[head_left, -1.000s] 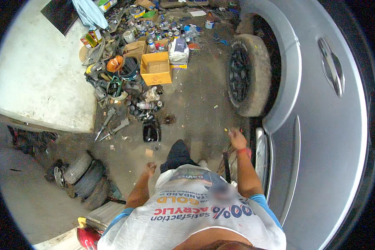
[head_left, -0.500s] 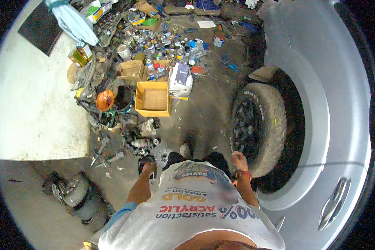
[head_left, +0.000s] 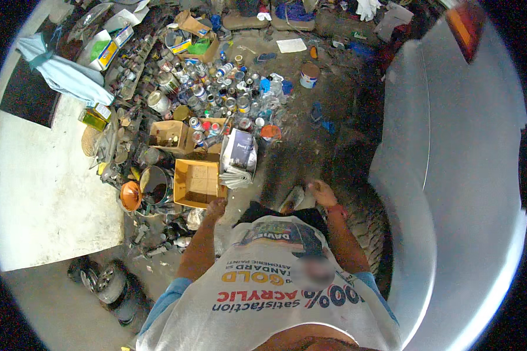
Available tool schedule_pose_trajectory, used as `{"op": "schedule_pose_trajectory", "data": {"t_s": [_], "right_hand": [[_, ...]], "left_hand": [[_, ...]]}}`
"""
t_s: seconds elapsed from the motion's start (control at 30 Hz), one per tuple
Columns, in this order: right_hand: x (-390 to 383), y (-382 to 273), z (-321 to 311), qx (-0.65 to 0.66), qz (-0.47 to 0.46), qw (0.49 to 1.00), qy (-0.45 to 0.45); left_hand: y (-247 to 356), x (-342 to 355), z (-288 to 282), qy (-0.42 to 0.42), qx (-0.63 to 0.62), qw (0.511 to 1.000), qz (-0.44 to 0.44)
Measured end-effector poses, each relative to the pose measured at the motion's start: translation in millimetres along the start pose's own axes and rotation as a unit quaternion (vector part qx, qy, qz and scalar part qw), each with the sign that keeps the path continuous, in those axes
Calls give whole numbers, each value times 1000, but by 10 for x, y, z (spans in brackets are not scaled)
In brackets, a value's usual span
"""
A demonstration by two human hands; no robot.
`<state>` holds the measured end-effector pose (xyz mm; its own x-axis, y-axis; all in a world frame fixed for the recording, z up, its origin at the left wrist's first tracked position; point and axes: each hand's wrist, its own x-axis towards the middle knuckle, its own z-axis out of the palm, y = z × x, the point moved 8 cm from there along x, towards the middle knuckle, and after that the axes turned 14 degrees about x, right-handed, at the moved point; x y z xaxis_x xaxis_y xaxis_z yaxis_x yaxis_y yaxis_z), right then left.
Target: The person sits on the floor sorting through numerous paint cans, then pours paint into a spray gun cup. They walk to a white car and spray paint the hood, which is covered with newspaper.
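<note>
Grimy floor (head_left: 334, 146) runs between a pale wall (head_left: 52, 205) on the left and a silver vehicle (head_left: 474, 175) on the right, and from where I stand much of its left half is buried under clutter. Cans and jars (head_left: 243, 105) crowd together beyond an open yellow box (head_left: 199, 181), which sits ahead of the person and a little to the left, with folded papers (head_left: 237, 177) right beside it.

The left hand (head_left: 216, 207) is loosely curled at the box's near right corner; I can't tell whether it touches the cardboard or has hold of anything. The right hand (head_left: 321, 193) is half closed out in front, above a foot (head_left: 291, 200), and its palm is hidden, so I can't say whether something small is in it.

What worries me is the footing. One foot set down carelessly among those jars could roll one or knock a row over, and any glass there might break. A low swing of the left arm could clip the box or drag the papers off their pile. On the other side, the tyre (head_left: 369, 228) lies close under the right forearm, so a sideways stumble could bring an elbow against it or the bodywork.
</note>
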<state>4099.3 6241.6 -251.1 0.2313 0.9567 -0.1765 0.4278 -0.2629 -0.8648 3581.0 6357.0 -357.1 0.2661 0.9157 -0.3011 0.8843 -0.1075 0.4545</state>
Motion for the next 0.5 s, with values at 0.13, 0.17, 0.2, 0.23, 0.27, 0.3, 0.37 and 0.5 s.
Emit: {"op": "schedule_pose_trajectory", "data": {"t_s": [0.13,0.17,0.2,0.23,0.27,0.3,0.37,0.5], "right_hand": [[1213,13,-729,-14,65,997,-27],[1577,-217,-879,-32,61,997,-34],[2002,-612,-718,-13,38,997,-59],[2375,-774,-887,-1,27,998,-52],[2676,-807,-1053,13,29,998,-46],[2959,-870,-1173,25,23,999,-42],[3377,-458,-1482,-18,63,996,-54],[4211,-81,-2006,-137,22,990,-27]], "left_hand": [[1031,-125,335,-199,-63,961,-182],[1174,-148,265,-166,-70,966,-184],[438,-210,466,-128,-18,981,-145],[335,-119,703,-149,-24,971,-185],[320,-93,901,-174,-35,958,-225],[311,-36,1069,-184,-51,947,-259],[364,113,1380,-238,-51,925,-290],[600,918,1452,-310,-58,916,-249]]}}
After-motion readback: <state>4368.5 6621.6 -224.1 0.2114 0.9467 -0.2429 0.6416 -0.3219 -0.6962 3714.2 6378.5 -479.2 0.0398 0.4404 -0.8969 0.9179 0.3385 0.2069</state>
